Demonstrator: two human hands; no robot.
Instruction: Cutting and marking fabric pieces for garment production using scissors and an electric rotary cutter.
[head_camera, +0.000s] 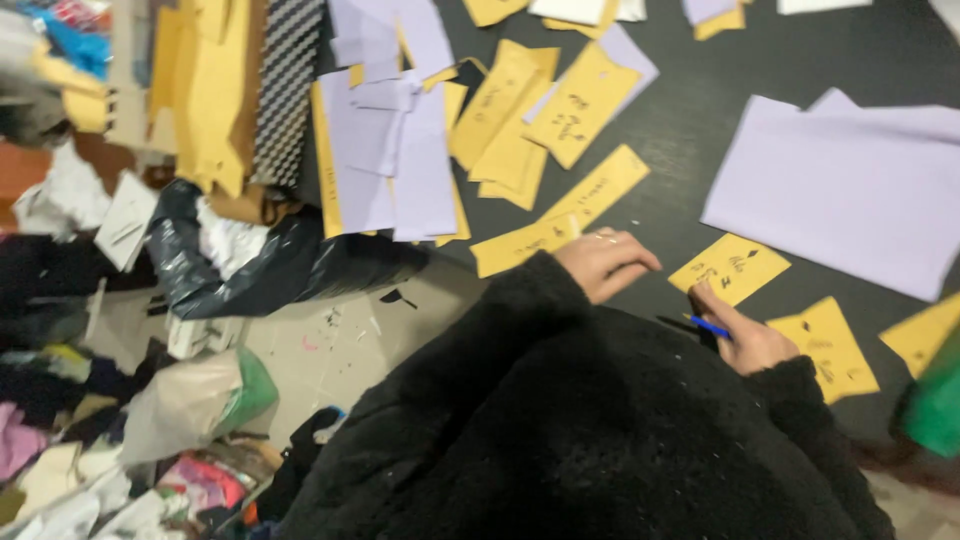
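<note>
head view: your right hand (745, 335) pinches a blue pen (712, 326), tip end just below the yellow slip (729, 267) it sits against, likely for marking it. your left hand (603, 262) rests loosely curled and holds nothing, beside another yellow strip (524, 243), probably steadying itself on the dark table (690, 120). more yellow slips and lilac sheets (840, 195) lie beyond the pen hand, spread flat so each stays readable. black bag (250, 265) well off left.
</note>
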